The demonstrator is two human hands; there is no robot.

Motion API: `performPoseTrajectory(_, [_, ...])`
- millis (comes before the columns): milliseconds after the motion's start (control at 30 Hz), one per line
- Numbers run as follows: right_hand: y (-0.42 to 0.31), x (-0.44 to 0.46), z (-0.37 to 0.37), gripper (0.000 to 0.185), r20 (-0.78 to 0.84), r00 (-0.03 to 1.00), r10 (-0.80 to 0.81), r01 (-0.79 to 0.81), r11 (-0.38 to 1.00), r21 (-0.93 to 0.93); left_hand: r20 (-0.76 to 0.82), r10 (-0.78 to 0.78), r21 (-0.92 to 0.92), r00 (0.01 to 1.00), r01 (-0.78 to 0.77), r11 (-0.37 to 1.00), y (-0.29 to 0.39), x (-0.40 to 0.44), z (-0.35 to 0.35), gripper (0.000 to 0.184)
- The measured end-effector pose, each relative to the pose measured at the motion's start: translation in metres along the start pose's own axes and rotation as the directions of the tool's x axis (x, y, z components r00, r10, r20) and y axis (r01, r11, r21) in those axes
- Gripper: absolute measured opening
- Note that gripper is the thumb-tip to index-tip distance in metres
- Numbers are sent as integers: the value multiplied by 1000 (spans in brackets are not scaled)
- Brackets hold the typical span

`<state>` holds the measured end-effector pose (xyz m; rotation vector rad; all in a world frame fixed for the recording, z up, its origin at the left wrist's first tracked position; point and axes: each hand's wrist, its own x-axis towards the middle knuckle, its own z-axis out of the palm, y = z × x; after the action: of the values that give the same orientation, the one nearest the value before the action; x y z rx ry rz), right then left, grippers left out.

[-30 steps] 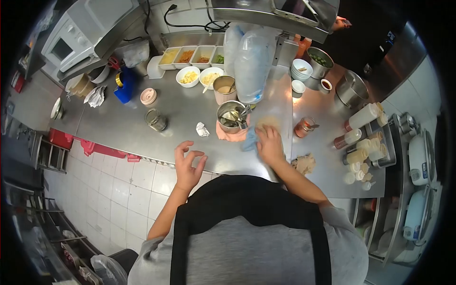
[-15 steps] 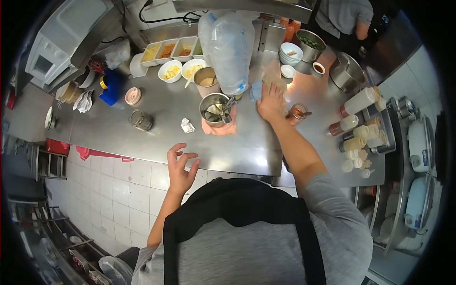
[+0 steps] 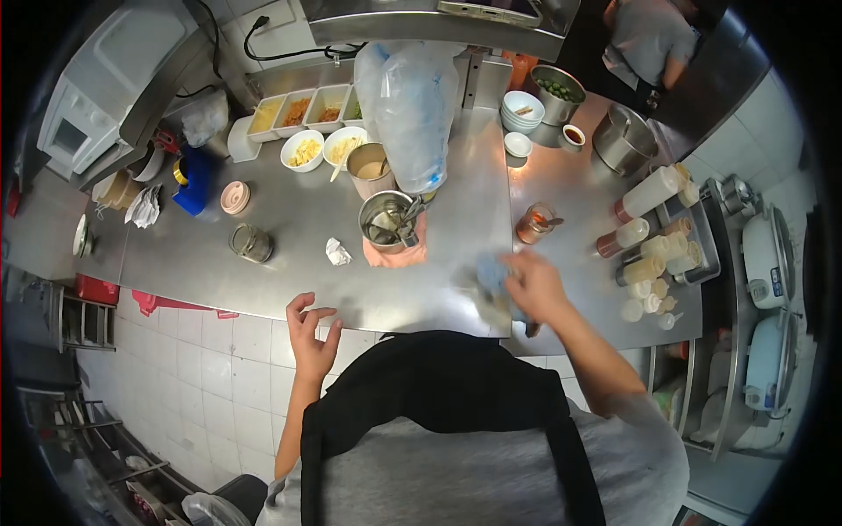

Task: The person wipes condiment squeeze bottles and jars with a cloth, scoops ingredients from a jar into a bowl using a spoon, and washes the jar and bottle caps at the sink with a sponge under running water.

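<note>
Near the front edge of the counter (image 3: 412, 302), close to the seam between its two metal sections: blue cloth (image 3: 491, 273), grasped by the fingers of the right hand (image 3: 537, 285) (too blurred to tell how firmly, or to name the pale patch beneath). Left hand (image 3: 312, 342) relaxed and holding nothing, fingers loosely curled, just off the same edge. Probably best to keep the cloth flat under the fingers, press evenly, ease off over the seam and stop short of the front edge. On the left, in the way of any wide sweep, steel pot (image 3: 381, 210) with utensils inside, set on a peach cloth (image 3: 395, 255), with crumpled paper (image 3: 337, 252) nearby. On the right, red sauce jar (image 3: 533, 226) with a protruding spoon, worth a wide berth; squeeze bottles (image 3: 651, 263) crowded toward the right edge. Toward the rear edge, bulky plastic bag (image 3: 410, 123) and food tubs (image 3: 296, 112).
</note>
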<state>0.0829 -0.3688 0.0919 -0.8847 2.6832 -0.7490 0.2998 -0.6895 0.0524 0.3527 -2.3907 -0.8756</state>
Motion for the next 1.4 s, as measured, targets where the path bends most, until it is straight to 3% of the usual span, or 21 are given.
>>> performPoseTrajectory(133, [33,137,-22,36,-309,901,-305,252,947,-200,-1,7,24,1000,-7,1000,9,11,6,23])
performPoseTrajectory(200, [52,195,-48,30,-321,916,-242,187,963,-194,-21,-14,25,1000,15,1000,12,13,9,23])
performPoseTrajectory(267, [89,254,-64,23,-234,972,2,-54,975,-213,-47,-24,66,999,28,997,18,11,11,24])
performPoseTrajectory(333, [149,302,-55,40,-373,928,-6,-100,959,-265,-56,-57,95,997,62,994,21,4,13,25])
performPoseTrajectory(433, [234,358,-35,34,-349,913,-212,39,896,-443,-79,-119,143,990,129,981,27,-6,13,25])
performPoseTrajectory(467, [207,343,-50,34,-281,958,-56,-68,908,-413,-92,-154,163,984,167,972,31,-12,11,25])
performPoseTrajectory(533, [211,364,-61,28,-162,987,-9,-88,809,-581,-120,-189,192,975,210,959,36,-18,5,25])
performPoseTrajectory(567, [182,353,-75,31,-228,973,27,-156,807,-569,-134,-222,197,966,245,949,35,-21,2,26])
performPoseTrajectory(600, [230,392,-70,28,-243,959,-149,-23,809,-588,-138,-247,199,959,271,942,32,-24,-1,26])
performPoseTrajectory(667, [299,457,-72,28,-185,981,62,-86,989,-124,-180,-280,207,943,315,926,25,-27,-3,25])
performPoseTrajectory(700, [279,445,-74,28,-223,919,326,-235,905,354,-181,-288,222,940,325,919,17,-29,-4,38])
performPoseTrajectory(733, [259,428,-84,29,-126,811,571,-300,590,749,-226,-374,121,899,407,905,5,-27,-3,45])
performPoseTrajectory(767, [247,415,-90,31,8,777,630,-251,298,921,-259,-456,13,851,476,880,-9,-23,-2,52])
performPoseTrajectory(867, [321,448,-86,31,285,872,399,-94,-434,896,-328,-625,-352,709,522,777,-59,8,-3,83])
performPoseTrajectory(933, [305,422,-94,31,112,967,230,-7,-411,912,-372,-668,-387,644,547,743,-94,36,-7,94])
performPoseTrajectory(1000, [238,360,-116,30,5,956,295,71,-246,967,-450,-588,-230,672,550,803,-132,63,-9,103])
performPoseTrajectory(1100, [143,240,-129,24,-233,955,186,196,196,961,-459,-437,-59,774,464,884,-163,96,-11,107])
performPoseTrajectory(1167, [98,158,-118,18,-353,927,127,213,595,775,-412,-502,-225,760,450,865,-160,110,-7,108])
performPoseTrajectory(1233, [69,87,-98,15,-360,933,-3,198,839,506,-435,-519,-263,736,447,855,-166,121,-2,102])
performPoseTrajectory(1333, [47,14,-41,11,-236,947,-220,256,957,139,-409,-543,-336,733,433,837,-178,124,0,93])
performPoseTrajectory(1400, [7,-6,-6,11,-141,876,-462,475,876,82,-417,-519,-334,746,406,851,-159,120,-4,83])
